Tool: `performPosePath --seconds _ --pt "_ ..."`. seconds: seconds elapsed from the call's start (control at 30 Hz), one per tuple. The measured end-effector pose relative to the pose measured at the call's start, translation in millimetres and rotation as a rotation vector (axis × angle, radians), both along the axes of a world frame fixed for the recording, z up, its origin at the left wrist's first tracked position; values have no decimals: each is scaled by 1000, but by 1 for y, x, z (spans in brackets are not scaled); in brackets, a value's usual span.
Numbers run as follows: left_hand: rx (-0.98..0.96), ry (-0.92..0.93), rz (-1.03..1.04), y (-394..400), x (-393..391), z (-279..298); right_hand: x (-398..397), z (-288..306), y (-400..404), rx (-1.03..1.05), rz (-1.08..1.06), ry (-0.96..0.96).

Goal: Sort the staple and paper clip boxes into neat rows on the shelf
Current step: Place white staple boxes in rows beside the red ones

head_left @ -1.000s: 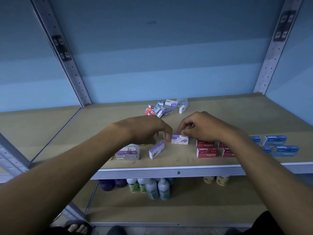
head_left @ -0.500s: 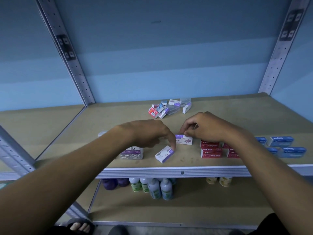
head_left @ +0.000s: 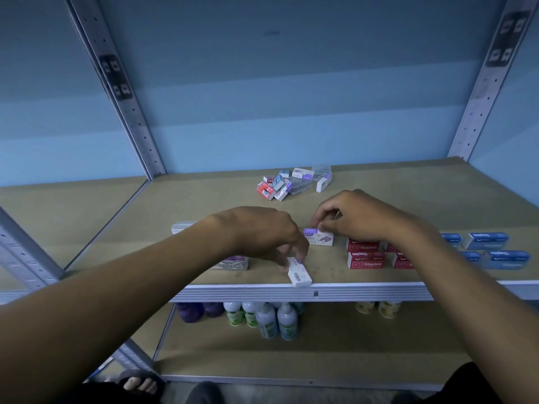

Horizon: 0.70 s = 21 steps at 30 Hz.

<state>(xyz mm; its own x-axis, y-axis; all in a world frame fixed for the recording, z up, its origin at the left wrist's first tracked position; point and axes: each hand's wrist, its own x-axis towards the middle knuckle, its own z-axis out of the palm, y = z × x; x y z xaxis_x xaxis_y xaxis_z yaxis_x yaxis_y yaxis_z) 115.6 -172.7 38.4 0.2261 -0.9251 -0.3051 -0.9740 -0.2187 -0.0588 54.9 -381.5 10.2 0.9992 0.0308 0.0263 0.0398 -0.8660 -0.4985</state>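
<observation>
My left hand [head_left: 262, 234] pinches a small white and purple box [head_left: 299, 272] that lies at the front edge of the shelf [head_left: 437, 199]. My right hand [head_left: 355, 217] pinches the top of a white and purple staple box [head_left: 320, 238] standing just behind it. Right of that stand red staple boxes [head_left: 366, 253] in short stacks, then blue boxes [head_left: 490, 249] in rows. A paper clip box [head_left: 233, 262] shows under my left wrist, and another pale box [head_left: 180, 227] behind my forearm. A loose heap of mixed small boxes [head_left: 294, 183] lies further back.
Perforated metal uprights [head_left: 125, 94] stand at the back left and at the back right [head_left: 484, 88]. On the lower shelf are white bottles with green labels [head_left: 262, 317], purple items [head_left: 195, 312] and yellow-labelled pots [head_left: 379, 309]. A sandalled foot [head_left: 140, 384] shows at the bottom.
My left hand has drawn the small white and purple box forward and to the right, up to the shelf's front edge. My right hand stays on the standing staple box.
</observation>
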Motion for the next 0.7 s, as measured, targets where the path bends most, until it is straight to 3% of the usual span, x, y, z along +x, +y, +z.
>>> performPosePath --seconds 0.4,0.7 --pt "181 -134 59 2 -1 7 0 0 3 2 11 25" --pt "-221 183 252 13 -12 -2 -5 1 5 40 -17 6"
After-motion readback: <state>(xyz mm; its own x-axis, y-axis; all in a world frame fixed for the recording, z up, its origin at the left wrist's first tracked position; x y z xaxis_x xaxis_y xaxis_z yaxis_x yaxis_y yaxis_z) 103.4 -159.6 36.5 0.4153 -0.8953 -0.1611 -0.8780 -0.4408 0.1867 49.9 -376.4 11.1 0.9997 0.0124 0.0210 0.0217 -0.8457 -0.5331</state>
